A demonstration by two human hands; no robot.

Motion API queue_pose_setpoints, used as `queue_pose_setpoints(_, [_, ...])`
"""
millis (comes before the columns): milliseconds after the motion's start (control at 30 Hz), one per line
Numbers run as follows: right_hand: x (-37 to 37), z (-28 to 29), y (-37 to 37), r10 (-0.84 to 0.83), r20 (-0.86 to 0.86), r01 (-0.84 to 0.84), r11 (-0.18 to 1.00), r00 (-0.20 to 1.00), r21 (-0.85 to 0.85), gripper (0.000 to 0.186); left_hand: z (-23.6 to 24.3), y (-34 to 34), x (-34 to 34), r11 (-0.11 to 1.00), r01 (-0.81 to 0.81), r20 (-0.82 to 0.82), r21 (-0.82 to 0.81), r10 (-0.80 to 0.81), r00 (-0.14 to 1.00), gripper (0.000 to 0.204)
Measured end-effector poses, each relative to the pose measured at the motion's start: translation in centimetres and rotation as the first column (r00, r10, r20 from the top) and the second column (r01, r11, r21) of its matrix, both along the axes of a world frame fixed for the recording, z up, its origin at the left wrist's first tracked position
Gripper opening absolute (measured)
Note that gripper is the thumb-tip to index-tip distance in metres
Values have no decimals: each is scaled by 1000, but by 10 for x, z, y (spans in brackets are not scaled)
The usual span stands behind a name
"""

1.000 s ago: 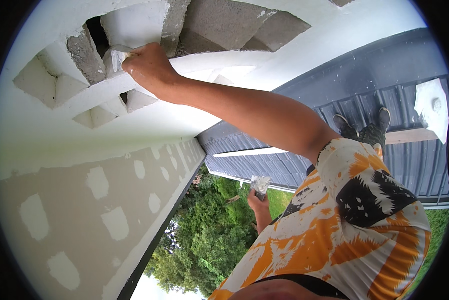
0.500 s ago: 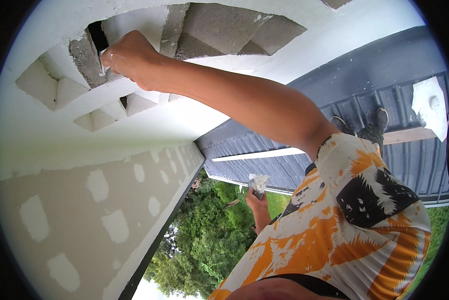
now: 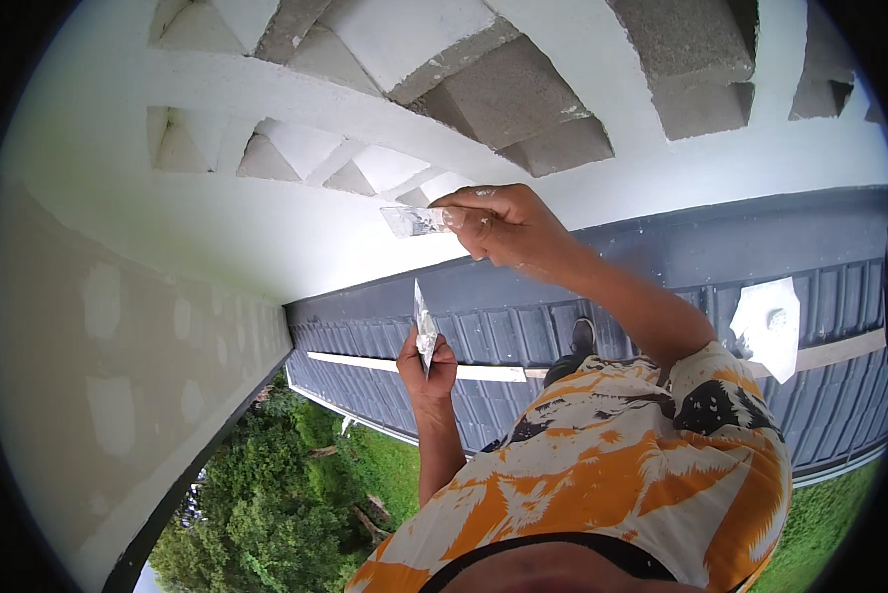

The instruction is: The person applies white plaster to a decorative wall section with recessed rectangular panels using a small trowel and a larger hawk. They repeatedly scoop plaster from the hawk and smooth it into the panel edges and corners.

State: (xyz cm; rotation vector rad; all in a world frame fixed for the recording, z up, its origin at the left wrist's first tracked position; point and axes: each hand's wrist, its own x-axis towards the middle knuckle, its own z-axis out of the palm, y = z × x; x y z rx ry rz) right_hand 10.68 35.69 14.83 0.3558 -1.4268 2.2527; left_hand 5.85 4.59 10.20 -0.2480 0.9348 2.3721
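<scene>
My right hand (image 3: 511, 229) pinches a putty knife (image 3: 414, 221) whose flat blade is smeared with white and grey filler. The blade points left, in front of the white wall below the small recesses. Lower and to the left, my left hand (image 3: 427, 371) is wrapped round a second filling knife (image 3: 423, 321), seen nearly edge-on, with a lump of white filler on it. The two blades are apart. Above my right hand, a deep opening (image 3: 508, 94) shows bare grey block inside, with white plastered edges around it.
Dark ribbed roofing (image 3: 483, 331) runs under me, with a long white strip (image 3: 404, 367) lying across it. A white sheet with a lump of filler (image 3: 766, 326) rests on the right. A patched board wall (image 3: 127, 346) stands at left; trees (image 3: 256, 484) lie beyond the roof edge.
My right hand has come down and away from the block opening with its knife. My left hand has risen closer to it. The view has shifted, showing more openings at the right.
</scene>
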Motion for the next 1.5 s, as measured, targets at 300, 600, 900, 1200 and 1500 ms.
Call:
queue_pose_setpoints(300, [19,-4,-28,-366,-353,502,499,861,706,38,71,97,-39,999,-17,2,-47,18,1000,22])
queue_pose_setpoints(600, [24,68,-35,-515,-344,445,84,785,892,38,97,82,-87,987,-63,-552,-147,-29,833,18])
queue_pose_setpoints(900, [-3,100,-74,-415,-367,268,-277,833,923,41,107,86,-105,969,-153,-703,-196,-30,711,9])
queue_pose_setpoints(1200, [2,76,-60,-458,-175,320,262,872,910,24,94,63,-128,968,-251,-476,28,234,848,15])
queue_pose_setpoints(1500, [-23,16,-67,-597,-290,514,245,748,822,22,68,64,-115,965,-1,-193,261,53,980,28])
